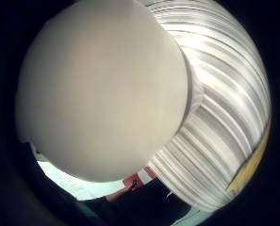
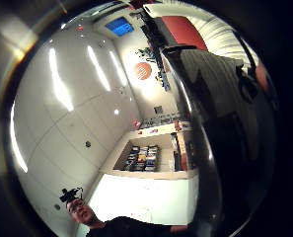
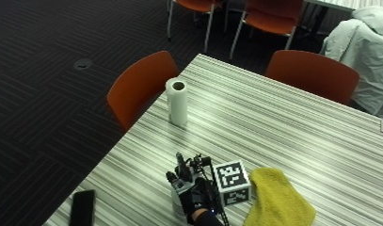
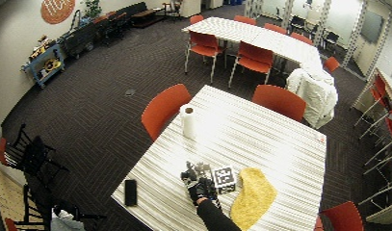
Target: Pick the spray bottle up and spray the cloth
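One broad striped bench (image 3: pixel 285 122) carries everything I can see. On it, largest first: the yellow cloth (image 3: pixel 275 200) lies flat near the front edge; a white paper towel roll (image 3: pixel 177 101) stands upright well apart, by the far-left edge; a dark phone (image 3: pixel 83 207) lies flat at the front-left corner.

My gloved right hand (image 3: pixel 191 186) sits just left of the cloth, fingers curled down around the spray bottle (image 3: pixel 179 195), of which only a pale sliver shows beneath the glove. From the little-finger side palm view, a big pale rounded surface (image 1: pixel 102 89) fills most of the frame, which I take for the bottle's body pressed close to the palm.

My worry from here: I cannot see the nozzle, so I cannot tell which way it faces. If it points away from the cloth, the spray could land on the bench or toward the phone. I also judge a slip possible on lifting, since I cannot confirm how the fingers sit around the neck or trigger.

Hidden: the bottle's head, trigger and base, and whether the bottle is touching the bench or raised off it.
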`<control>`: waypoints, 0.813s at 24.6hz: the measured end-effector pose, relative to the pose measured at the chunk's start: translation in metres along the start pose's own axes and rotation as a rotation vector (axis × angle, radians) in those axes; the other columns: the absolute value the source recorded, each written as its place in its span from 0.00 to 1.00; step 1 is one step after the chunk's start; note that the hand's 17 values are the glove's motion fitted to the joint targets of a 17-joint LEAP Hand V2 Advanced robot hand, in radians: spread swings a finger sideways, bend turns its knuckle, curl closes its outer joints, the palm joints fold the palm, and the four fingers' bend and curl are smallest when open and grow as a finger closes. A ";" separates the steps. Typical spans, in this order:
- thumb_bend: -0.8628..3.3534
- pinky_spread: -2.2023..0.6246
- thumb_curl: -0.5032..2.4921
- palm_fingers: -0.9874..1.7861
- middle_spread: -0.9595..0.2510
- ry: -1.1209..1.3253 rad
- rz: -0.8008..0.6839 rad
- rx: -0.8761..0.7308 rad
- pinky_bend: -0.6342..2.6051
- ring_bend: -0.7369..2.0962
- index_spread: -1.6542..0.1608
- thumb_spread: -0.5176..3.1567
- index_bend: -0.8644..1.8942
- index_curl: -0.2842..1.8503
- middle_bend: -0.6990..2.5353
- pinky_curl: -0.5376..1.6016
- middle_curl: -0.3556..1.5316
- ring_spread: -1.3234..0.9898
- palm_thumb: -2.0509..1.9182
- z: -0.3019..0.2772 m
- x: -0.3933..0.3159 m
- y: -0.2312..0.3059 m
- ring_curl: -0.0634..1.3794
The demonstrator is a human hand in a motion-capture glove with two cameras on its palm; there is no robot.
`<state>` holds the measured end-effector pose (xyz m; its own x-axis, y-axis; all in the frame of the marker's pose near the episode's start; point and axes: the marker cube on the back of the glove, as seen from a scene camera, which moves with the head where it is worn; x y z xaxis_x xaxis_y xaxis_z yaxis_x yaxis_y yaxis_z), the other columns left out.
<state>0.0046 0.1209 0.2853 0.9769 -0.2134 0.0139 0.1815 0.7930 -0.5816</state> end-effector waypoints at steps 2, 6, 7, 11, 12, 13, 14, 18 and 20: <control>0.21 0.81 0.44 0.60 0.79 0.007 0.019 -0.006 0.23 0.37 0.84 0.42 0.43 0.44 0.36 0.34 0.51 0.55 0.81 -0.002 0.003 0.001 0.39; 0.19 0.82 0.42 0.42 0.82 0.042 0.048 -0.026 0.32 0.37 0.81 0.42 0.30 0.40 0.31 0.39 0.49 0.58 0.79 -0.012 0.006 0.003 0.41; 0.19 0.83 0.42 0.39 0.82 0.050 0.047 -0.035 0.33 0.37 0.80 0.42 0.30 0.39 0.30 0.40 0.48 0.58 0.78 -0.013 0.006 0.004 0.41; 0.19 0.83 0.41 0.37 0.82 0.079 0.042 -0.075 0.35 0.36 0.76 0.41 0.31 0.33 0.29 0.41 0.46 0.60 0.77 -0.010 0.004 0.004 0.38; 0.19 0.83 0.40 0.37 0.82 0.087 0.041 -0.088 0.36 0.36 0.75 0.41 0.32 0.32 0.29 0.40 0.45 0.60 0.77 -0.007 0.003 0.004 0.37; 0.20 0.83 0.40 0.37 0.82 0.096 0.039 -0.102 0.36 0.36 0.74 0.41 0.33 0.31 0.28 0.40 0.45 0.60 0.77 -0.004 0.002 0.004 0.36; 0.20 0.83 0.40 0.37 0.82 0.101 0.034 -0.117 0.36 0.36 0.74 0.41 0.33 0.30 0.28 0.40 0.45 0.60 0.77 0.000 0.000 0.005 0.35; 0.20 0.84 0.39 0.37 0.81 0.087 -0.010 -0.184 0.36 0.37 0.73 0.41 0.34 0.29 0.28 0.41 0.44 0.61 0.77 0.029 -0.021 0.012 0.34; 0.20 0.84 0.39 0.37 0.81 0.079 -0.043 -0.229 0.36 0.37 0.73 0.41 0.35 0.28 0.28 0.41 0.44 0.61 0.77 0.048 -0.034 0.016 0.34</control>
<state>-0.0206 0.1685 0.3142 0.9554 -0.2950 -0.0159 0.1833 0.6340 -0.7513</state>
